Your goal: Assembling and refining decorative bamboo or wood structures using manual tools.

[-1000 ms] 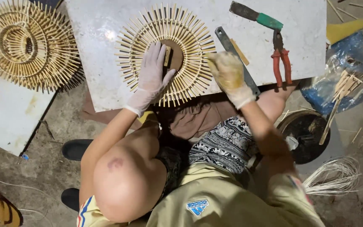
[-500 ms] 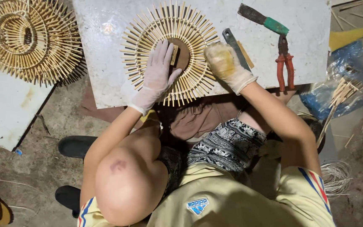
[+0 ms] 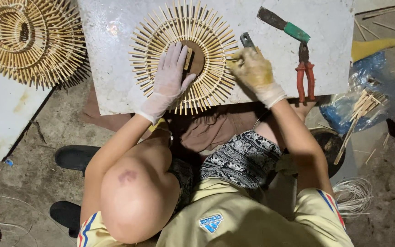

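You are pinning the sunburst (image 3: 184,57) flat on the bench (image 3: 110,55) with your left hand (image 3: 172,75) spread open, while your right hand (image 3: 252,71) is pinching a stick at its right rim — likely seating it, so next demands steady, gentle pressure.

The person wears a pale yellow short-sleeved jersey with red, white and blue stripes along the sleeve edges and a small blue-and-white badge on the chest. A thin translucent white glove covers the left hand (image 3: 172,75) up to the wrist, its cuff loose. The right hand (image 3: 252,71) has a similar glove, stained yellowish-brown over the fingers and back. A black-and-white patterned cloth covers the lap, and both feet are in black shoes.
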